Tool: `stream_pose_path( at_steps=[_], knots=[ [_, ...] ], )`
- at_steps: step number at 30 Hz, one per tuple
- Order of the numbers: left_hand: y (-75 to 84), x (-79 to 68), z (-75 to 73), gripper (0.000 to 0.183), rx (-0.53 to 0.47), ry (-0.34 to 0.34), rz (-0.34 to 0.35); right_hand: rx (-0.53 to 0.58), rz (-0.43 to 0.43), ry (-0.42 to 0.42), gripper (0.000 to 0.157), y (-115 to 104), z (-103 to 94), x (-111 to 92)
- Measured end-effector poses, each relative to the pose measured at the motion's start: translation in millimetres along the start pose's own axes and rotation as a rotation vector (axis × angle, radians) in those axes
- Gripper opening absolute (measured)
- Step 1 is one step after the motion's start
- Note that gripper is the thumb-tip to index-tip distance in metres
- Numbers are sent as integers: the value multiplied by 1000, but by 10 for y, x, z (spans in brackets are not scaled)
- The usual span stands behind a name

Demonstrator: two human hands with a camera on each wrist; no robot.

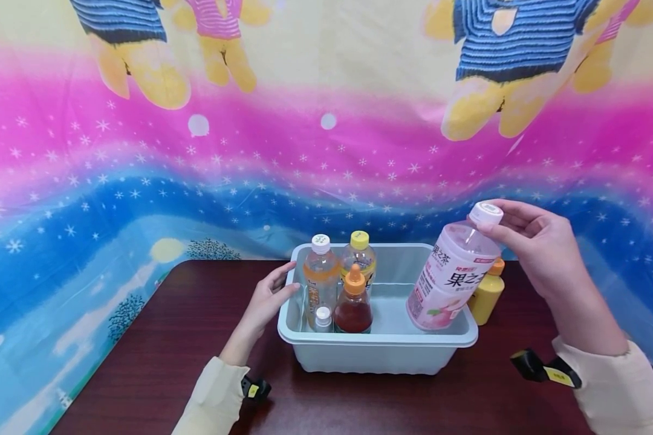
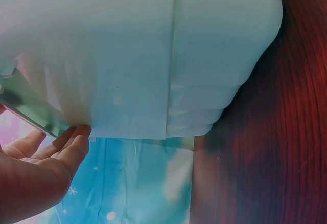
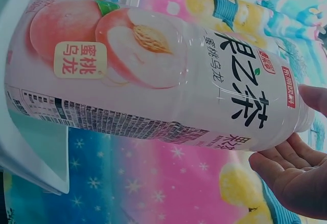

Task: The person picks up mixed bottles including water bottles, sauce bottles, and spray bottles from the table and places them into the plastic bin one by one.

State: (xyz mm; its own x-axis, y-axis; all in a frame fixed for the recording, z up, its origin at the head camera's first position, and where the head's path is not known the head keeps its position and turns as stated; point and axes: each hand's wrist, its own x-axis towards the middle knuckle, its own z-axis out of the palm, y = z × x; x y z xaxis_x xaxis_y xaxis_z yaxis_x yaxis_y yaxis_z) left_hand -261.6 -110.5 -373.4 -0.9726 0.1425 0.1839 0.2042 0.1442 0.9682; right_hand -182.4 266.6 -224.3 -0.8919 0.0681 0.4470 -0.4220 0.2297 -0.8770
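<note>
My right hand (image 1: 541, 241) grips a large pink peach-tea bottle (image 1: 446, 281) by its white cap and neck. Tilted, the bottle has its base inside the right end of a pale blue-grey plastic basin (image 1: 378, 353). Its peach label faces the camera in the right wrist view. My left hand (image 1: 266, 302) rests on the basin's left rim, thumb on the rim and fingers along the outside. At the basin's left end stand an orange-drink bottle (image 1: 320, 272), a yellow-capped bottle (image 1: 360, 257), a squeeze bottle (image 1: 354, 308) of dark red liquid and a small white-capped bottle (image 1: 323, 320).
A yellow squeeze bottle (image 1: 488, 296) with an orange cap stands on the dark wooden table (image 1: 196, 320), just right of the basin and partly behind the peach-tea bottle. A colourful printed cloth (image 1: 326, 157) hangs behind the table.
</note>
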Motion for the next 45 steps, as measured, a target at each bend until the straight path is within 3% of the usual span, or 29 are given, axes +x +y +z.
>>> stream_pose_path(
  at_steps=[4, 6, 13, 18, 25, 45],
  knots=[
    [8, -1, 4, 50, 3, 4, -2, -67, 10, -3, 32, 19, 25, -8],
    [12, -2, 5, 50, 6, 6, -4, -46, 16, -10, 32, 30, 39, -14],
    [13, -5, 3, 50, 6, 6, -3, -209, 40, -20, 30, 64, 95, -31],
    [18, -6, 1, 50, 6, 5, -5, -184, 61, -37, 29, 105, 129, -36],
    [24, -6, 0, 50, 5, 1, -10, -246, 102, -65, 35, 160, 172, -59],
    [26, -8, 2, 49, 3, 0, -5, -275, 162, -137, 51, 269, 324, -108]
  ],
)
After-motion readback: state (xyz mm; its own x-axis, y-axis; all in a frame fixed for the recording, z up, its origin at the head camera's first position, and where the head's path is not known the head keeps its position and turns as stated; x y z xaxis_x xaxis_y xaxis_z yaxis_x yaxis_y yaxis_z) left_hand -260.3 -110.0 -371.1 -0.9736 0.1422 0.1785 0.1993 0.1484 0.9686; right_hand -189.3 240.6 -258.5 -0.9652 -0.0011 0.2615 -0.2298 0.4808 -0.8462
